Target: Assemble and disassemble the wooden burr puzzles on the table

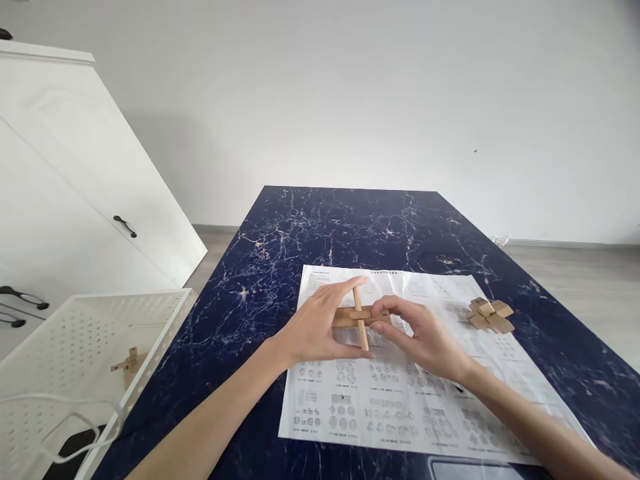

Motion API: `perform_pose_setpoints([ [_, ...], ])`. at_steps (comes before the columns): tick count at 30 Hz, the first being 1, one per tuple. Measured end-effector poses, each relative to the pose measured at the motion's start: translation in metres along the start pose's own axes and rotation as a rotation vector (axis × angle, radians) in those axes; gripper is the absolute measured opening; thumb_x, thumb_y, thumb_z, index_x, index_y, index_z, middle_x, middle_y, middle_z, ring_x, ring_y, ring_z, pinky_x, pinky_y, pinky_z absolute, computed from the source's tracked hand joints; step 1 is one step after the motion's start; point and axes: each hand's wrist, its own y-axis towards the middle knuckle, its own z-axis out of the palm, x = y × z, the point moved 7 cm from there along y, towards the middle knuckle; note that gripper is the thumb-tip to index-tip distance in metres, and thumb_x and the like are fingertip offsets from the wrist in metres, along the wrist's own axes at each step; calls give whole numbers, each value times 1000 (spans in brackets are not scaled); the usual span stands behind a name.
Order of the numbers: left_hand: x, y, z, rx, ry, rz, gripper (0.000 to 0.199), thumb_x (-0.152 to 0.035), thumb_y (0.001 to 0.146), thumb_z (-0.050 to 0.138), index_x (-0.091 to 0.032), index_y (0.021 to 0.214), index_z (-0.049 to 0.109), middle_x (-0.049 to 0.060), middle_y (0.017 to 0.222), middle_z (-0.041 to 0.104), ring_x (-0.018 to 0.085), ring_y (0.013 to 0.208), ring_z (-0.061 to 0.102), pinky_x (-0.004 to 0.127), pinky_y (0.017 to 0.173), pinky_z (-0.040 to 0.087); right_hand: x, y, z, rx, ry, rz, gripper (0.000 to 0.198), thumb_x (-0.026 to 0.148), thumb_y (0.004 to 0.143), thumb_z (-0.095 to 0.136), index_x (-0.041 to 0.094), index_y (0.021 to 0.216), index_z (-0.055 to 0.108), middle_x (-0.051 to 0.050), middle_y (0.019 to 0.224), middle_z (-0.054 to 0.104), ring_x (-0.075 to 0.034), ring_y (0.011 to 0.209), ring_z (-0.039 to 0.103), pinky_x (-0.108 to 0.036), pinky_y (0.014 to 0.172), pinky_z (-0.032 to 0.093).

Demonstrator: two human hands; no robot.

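Above the printed sheet, both hands hold wooden puzzle pieces. My left hand [316, 327] spans a thin wooden rod [364, 339], its fingers at the far end and its thumb near the close end. The rod lies across a flat brown wooden piece [345, 318], which runs sideways between the hands. My right hand [427, 337] pinches the right end of that flat piece between thumb and fingers, near a small dark slot. The left end of the flat piece is partly hidden by my left hand.
A wooden interlocking puzzle [490, 315] sits on the right part of the paper sheet [320, 427]. The sheet lies on a dark blue marbled table [340, 227]. At left, a white perforated basket [95, 320] contains wooden pieces [131, 363] and a cable [75, 417]. Behind stands a white cabinet [75, 147].
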Motion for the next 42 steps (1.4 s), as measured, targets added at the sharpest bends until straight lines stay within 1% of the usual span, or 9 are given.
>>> perform_pose_setpoints([
  [4,0,1,3,31,23,-5,111,-58,78,92,-40,167,29,8,167,50,40,152,50,59,124,43,-9,-6,5,94,150,22,21,41,114,51,26,115,65,-5,98,73,-22,87,71,-39,81,60],
  [9,2,2,4,39,43,-20,105,-44,79,92,-40,165,32,7,167,50,39,151,51,59,122,45,-22,-11,8,99,232,87,21,38,113,52,26,131,52,-5,96,74,-21,81,72,-40,77,59],
  [13,1,1,4,34,67,-8,101,-43,82,90,-39,165,32,7,166,52,37,151,52,57,124,44,-26,-12,11,91,237,127,17,35,111,55,25,123,51,-4,92,76,-18,70,70,-37,69,57],
  [17,-1,1,3,38,84,-6,98,-42,86,87,-39,166,30,6,167,52,36,151,52,56,125,44,-24,-11,12,83,254,136,16,36,109,57,25,120,52,-6,96,79,-18,68,70,-36,65,57],
  [20,-1,1,2,28,90,6,97,-41,87,86,-40,166,30,7,167,51,37,151,53,57,124,45,-23,-11,11,41,236,138,17,37,109,57,25,120,53,-4,89,78,-18,66,70,-35,63,55],
  [22,-2,2,1,19,89,16,98,-38,86,86,-40,166,30,6,167,51,36,150,53,57,124,45,-23,-12,11,6,233,146,17,37,109,56,24,119,53,-3,85,78,-18,66,70,-35,65,54],
  [25,-2,2,0,3,80,16,98,-36,85,88,-40,165,30,5,166,52,36,151,52,56,125,44,-24,-12,13,-11,296,163,16,37,110,56,23,118,53,-4,87,79,-19,69,73,-36,70,56],
  [32,-1,2,1,47,66,-51,98,-36,84,87,-42,164,31,3,166,52,35,148,54,57,122,47,-27,-13,15,34,306,209,17,36,109,58,23,119,53,-3,83,79,-19,70,75,-36,71,55],
  [42,0,2,4,40,78,-23,99,-31,83,87,-41,163,30,3,161,58,32,139,63,51,118,49,-23,-11,14,69,348,156,13,34,112,55,24,120,52,-2,90,79,-19,76,75,-36,76,54],
])
